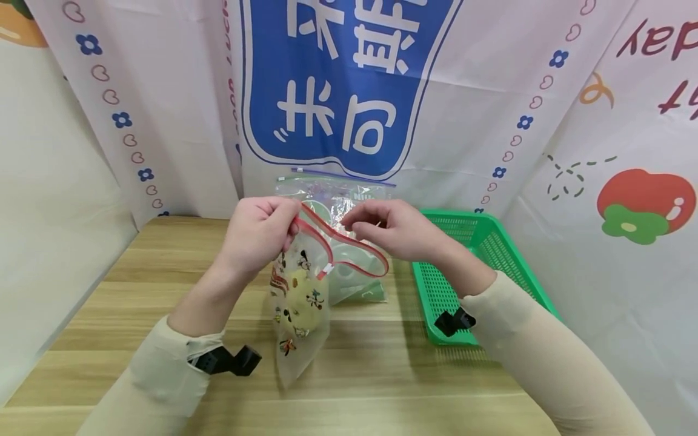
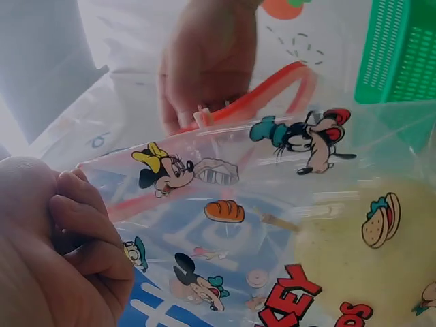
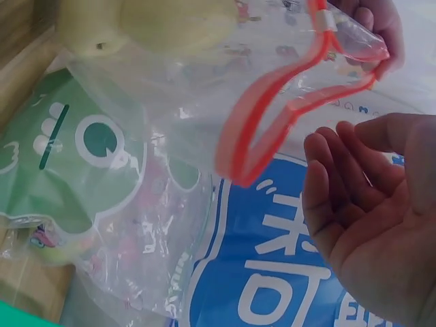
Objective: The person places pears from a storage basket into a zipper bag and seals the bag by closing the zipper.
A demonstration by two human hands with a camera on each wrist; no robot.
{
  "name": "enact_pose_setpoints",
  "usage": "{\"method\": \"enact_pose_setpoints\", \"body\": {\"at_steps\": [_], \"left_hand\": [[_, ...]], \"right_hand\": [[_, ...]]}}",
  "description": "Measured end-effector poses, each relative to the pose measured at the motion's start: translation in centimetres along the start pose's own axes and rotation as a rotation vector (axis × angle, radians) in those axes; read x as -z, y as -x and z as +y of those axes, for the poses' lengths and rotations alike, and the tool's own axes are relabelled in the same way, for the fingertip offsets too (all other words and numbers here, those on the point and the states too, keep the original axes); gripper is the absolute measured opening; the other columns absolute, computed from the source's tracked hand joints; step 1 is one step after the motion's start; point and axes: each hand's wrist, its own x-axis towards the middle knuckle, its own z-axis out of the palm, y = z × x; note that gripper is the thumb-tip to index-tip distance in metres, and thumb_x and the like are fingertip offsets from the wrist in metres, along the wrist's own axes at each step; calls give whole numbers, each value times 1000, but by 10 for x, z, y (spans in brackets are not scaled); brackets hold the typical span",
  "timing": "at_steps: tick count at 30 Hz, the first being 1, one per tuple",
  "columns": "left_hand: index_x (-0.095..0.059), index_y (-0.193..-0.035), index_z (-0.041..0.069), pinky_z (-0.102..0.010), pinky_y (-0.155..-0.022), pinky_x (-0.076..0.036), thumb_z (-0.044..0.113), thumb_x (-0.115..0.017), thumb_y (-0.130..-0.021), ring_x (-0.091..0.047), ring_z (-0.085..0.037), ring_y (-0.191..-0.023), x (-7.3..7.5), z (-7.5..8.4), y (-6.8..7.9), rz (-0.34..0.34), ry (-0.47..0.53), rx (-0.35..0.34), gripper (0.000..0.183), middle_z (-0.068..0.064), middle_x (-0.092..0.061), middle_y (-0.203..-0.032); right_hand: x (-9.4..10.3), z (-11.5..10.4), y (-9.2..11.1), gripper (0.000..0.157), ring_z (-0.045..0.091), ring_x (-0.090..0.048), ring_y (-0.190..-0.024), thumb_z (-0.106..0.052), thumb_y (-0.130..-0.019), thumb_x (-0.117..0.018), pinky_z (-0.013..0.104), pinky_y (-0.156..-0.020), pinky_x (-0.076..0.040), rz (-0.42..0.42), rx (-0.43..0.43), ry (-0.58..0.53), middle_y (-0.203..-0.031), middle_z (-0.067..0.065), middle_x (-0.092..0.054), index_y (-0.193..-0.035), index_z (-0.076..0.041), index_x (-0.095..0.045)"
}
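Note:
My left hand grips one top corner of a clear zip bag printed with cartoon figures. Its red zip stands parted in a loop, with a white slider on one side. Inside sit pale yellow round fruits; one shows a stem in the left wrist view. At the other end of the bag's mouth is my right hand, fingers loosely bent. The right wrist view shows that palm bare, a small gap from the red zip.
Behind the held bag, more clear zip bags with green and purple zips stand against the printed backdrop. A green plastic basket is at the right of the wooden table.

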Motion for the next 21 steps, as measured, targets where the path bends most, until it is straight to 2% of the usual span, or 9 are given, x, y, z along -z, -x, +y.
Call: {"method": "enact_pose_setpoints", "body": {"at_steps": [3, 7, 10, 13, 17, 21], "left_hand": [[-65, -72, 2, -24, -43, -34, 20, -57, -110, -48, -10, -47, -2, -3, 0, -24, -13, 25, 43, 3, -56, -52], [-68, -76, 1, -24, -42, -33, 22, -57, -110, -46, -9, -46, -5, -5, -1, -31, -17, 36, 41, 3, -58, -52], [-69, -76, 2, -24, -42, -32, 22, -58, -111, -46, -9, -46, -8, -6, -2, -36, -9, 35, 41, 4, -58, -52], [-70, -77, 2, -23, -42, -31, 20, -57, -111, -44, -9, -46, -10, -6, -3, -42, 0, 35, 40, 3, -58, -52], [-72, -81, 1, -22, -42, -30, 21, -56, -111, -41, -8, -44, -13, -7, -2, -54, 3, 44, 39, 3, -60, -53], [-76, -87, 0, -23, -41, -29, 24, -56, -112, -40, -8, -43, -16, -8, -2, -64, 1, 66, 40, 2, -62, -55]], "right_hand": [[4, 6, 4, 21, 24, -66, -95, -21, -110, -63, 35, -81, -58, 49, -21, -14, -118, 2, -78, -125, -18, -78], [6, 10, 11, 17, 29, -65, -90, -22, -110, -65, 32, -74, -56, 65, -40, -42, -108, 8, -76, -120, -16, -78], [3, 10, 17, 17, 29, -69, -83, -25, -110, -65, 32, -70, -58, 27, -65, -51, -98, 11, -75, -111, -14, -78], [-2, 8, 22, 21, 25, -73, -77, -27, -111, -65, 34, -69, -62, -36, -96, -35, -91, 7, -76, -103, -12, -78], [-13, 3, 25, 26, 21, -74, -72, -35, -110, -67, 34, -64, -60, -91, -147, 19, -86, -1, -78, -98, -16, -80], [-24, 1, 24, 30, 22, -75, -71, -47, -106, -71, 33, -62, -56, -117, -213, 42, -85, -2, -78, -97, -20, -81]]}}
